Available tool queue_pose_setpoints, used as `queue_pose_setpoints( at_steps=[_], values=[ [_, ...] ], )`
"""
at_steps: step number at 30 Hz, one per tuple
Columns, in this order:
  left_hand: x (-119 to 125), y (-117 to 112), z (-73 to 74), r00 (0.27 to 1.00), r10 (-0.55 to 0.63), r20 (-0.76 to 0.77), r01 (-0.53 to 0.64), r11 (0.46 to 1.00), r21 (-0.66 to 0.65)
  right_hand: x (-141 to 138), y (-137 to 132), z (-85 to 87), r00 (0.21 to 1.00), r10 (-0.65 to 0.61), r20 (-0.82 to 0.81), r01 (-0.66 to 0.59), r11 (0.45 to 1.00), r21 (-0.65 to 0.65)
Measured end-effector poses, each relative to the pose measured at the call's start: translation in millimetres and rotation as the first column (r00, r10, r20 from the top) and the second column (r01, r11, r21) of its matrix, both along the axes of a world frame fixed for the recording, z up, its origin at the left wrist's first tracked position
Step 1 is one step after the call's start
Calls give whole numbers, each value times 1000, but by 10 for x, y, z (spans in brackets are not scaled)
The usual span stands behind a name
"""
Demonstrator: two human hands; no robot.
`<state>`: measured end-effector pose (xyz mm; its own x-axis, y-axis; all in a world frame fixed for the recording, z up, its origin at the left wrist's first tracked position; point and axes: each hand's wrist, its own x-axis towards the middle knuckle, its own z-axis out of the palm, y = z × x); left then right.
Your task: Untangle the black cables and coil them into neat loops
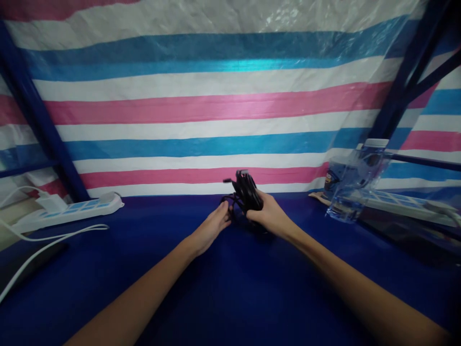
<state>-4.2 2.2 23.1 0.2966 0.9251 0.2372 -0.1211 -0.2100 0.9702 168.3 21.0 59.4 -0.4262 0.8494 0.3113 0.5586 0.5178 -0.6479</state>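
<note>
A black cable point(245, 187), gathered into a thick coiled bundle, is held up over the blue tabletop. My right hand point(268, 211) grips its right side, thumb in front and fingers mostly behind. One short end with a dark tip sticks out to the left of the bundle. At the lower left, a loose loop of the cable meets the fingertips of my left hand point(215, 226). That hand's thumb and fingers close in on the strand, though the exact contact is partly hidden and slightly blurred.
On the left lie a white power strip point(86, 207) with a plugged-in charger point(52, 202) and white cords point(54, 238). To the right stand a clear plastic bottle point(351, 192), another power strip point(406, 204) and a dark flat object point(403, 235). A striped sheet point(201, 110) hangs behind.
</note>
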Motion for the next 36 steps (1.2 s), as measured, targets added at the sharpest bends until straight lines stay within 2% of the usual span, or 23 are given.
queue_pose_setpoints(
  at_steps=[2, 4, 6, 8, 10, 12, 14, 16, 18, 20, 23, 26, 28, 30, 32, 34, 36],
  values=[
    [38, -90, 141, 974, -28, 225, 44, 997, -68, -103, -111, 34, 940, 182, -289, -198, 980, -30],
    [69, -171, 260, 914, 80, 398, -35, 992, -119, -183, -196, 39, 876, 312, -368, -337, 942, -2],
    [78, -205, 320, 851, 267, 452, -221, 963, -154, -227, -234, 22, 895, 340, -291, -350, 937, 17],
    [56, -186, 329, 804, 383, 455, -340, 924, -177, -232, -222, -4, 947, 273, -168, -266, 962, 68],
    [10, -143, 316, 794, 391, 466, -334, 920, -203, -202, -177, -33, 982, 187, -35, -179, 969, 169],
    [-37, -113, 307, 813, 335, 476, -262, 941, -216, -149, -128, -58, 986, 144, 84, -162, 949, 269],
    [-61, -119, 311, 862, 264, 432, -197, 961, -195, -91, -103, -72, 965, 168, 199, -226, 921, 318],
    [-50, -155, 327, 902, 229, 366, -180, 970, -163, -46, -114, -67, 928, 231, 291, -323, 889, 324],
    [-15, -200, 355, 927, 195, 319, -158, 978, -140, -27, -150, -46, 898, 295, 326, -395, 867, 304],
    [10, -227, 394, 937, 176, 301, -144, 982, -126, -25, -182, -12, 901, 335, 274, -403, 881, 247],
    [-60, -192, 456, 942, 231, 242, -205, 970, -128, 12, -153, 54, 941, 332, 61, -337, 938, 86],
    [-306, -75, 506, 913, 384, 135, -382, 923, -40, 166, 5, 119, 957, 188, -221, -218, 968, -123],
    [-522, 8, 539, 857, 515, 19, -511, 844, 159, 319, 147, 152, 928, 15, -373, -95, 976, -195],
    [-728, 63, 580, 746, 661, -80, -584, 708, 398, 469, 272, 175, 867, -141, -478, 47, 978, -203],
    [-902, 78, 630, 612, 776, -150, -605, 582, 543, 595, 358, 196, 808, -226, -545, 135, 970, -202],
    [-1050, 63, 676, 464, 850, -250, -607, 511, 608, 706, 410, 216, 773, -255, -581, 168, 965, -201],
    [-1191, 45, 699, 284, 877, -389, -576, 480, 662, 827, 444, 229, 741, -304, -598, 258, 952, -165]
  ],
)
